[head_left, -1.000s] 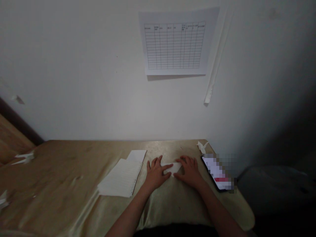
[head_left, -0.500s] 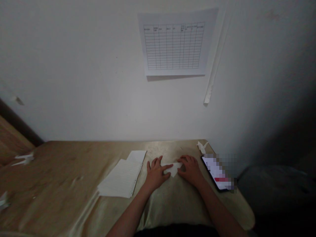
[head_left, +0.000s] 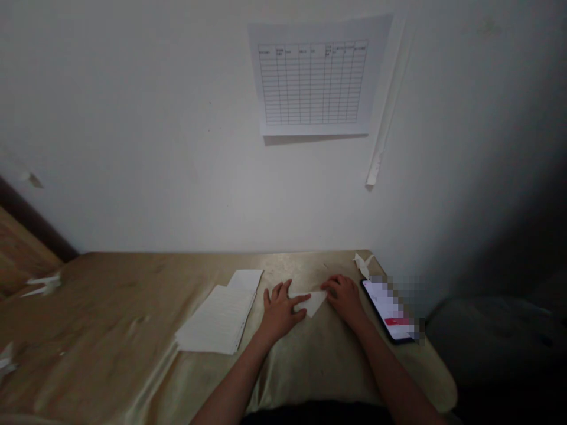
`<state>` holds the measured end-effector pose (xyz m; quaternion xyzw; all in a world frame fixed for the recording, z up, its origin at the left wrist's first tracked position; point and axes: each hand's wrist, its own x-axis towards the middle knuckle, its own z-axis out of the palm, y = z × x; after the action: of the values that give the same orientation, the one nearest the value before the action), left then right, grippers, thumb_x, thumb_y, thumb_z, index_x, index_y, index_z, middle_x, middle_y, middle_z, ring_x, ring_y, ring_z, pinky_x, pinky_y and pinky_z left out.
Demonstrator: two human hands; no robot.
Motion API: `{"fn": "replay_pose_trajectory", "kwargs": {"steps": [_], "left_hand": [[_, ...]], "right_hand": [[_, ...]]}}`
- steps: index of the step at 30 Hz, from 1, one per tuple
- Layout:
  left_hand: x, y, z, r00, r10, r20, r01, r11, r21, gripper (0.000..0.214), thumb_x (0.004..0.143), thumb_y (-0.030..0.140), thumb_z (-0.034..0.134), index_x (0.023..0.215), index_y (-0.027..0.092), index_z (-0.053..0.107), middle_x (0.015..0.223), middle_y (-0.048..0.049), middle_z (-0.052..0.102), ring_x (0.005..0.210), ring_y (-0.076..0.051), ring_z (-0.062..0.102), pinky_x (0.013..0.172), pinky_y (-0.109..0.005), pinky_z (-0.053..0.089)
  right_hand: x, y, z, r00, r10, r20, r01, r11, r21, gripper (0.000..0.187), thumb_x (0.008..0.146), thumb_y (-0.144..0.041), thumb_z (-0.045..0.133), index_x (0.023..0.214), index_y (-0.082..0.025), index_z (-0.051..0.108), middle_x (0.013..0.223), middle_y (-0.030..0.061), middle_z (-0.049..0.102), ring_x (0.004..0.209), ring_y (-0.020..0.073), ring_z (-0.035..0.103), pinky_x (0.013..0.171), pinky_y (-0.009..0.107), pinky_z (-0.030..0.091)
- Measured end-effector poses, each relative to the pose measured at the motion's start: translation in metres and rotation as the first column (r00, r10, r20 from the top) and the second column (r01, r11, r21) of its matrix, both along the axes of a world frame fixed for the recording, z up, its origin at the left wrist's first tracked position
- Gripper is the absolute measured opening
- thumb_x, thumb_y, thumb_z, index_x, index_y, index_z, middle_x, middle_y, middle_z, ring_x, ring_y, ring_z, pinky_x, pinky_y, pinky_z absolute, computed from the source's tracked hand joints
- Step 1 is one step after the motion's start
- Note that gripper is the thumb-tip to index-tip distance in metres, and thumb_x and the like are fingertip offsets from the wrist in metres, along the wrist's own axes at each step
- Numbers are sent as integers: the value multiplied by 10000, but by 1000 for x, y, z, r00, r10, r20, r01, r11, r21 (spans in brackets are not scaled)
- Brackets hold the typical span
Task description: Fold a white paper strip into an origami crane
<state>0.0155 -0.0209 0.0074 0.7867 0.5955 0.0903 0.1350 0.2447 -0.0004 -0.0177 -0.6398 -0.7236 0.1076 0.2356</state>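
A small piece of white paper (head_left: 315, 303), folded to a point at the near side, lies on the table between my hands. My left hand (head_left: 280, 310) rests over its left part with fingers spread, the index finger and thumb pressing on the paper. At the paper's right corner is my right hand (head_left: 344, 298), its fingers bent and drawn together around the tip. The thumb's grip there is partly hidden.
To the left lies a stack of lined paper sheets (head_left: 215, 321). A phone (head_left: 385, 310) with a lit screen sits at the right edge, a folded paper scrap (head_left: 362, 264) behind it. More white scraps (head_left: 44, 284) lie far left. A printed table sheet (head_left: 314, 82) hangs on the wall.
My right hand has shifted slightly right and its fingers have closed toward the paper's right corner, uncovering more of the paper. The left hand has stayed in place.
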Motion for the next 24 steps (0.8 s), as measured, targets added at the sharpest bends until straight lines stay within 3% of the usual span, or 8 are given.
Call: {"fn": "replay_pose_trajectory", "kwargs": {"steps": [24], "left_hand": [[-1,1,-4,1000,-6,-3,6,1000,26,444,910,509,688,1346,570,630,1694,18,339,1562,-390,259,1238,-707,96]], "right_hand": [[8,1,-2,998,56,-22,-56,998,26,392,915,-131,526,1167,-315,765,1259,45,653,1246,220,550,1125,398,355]]}}
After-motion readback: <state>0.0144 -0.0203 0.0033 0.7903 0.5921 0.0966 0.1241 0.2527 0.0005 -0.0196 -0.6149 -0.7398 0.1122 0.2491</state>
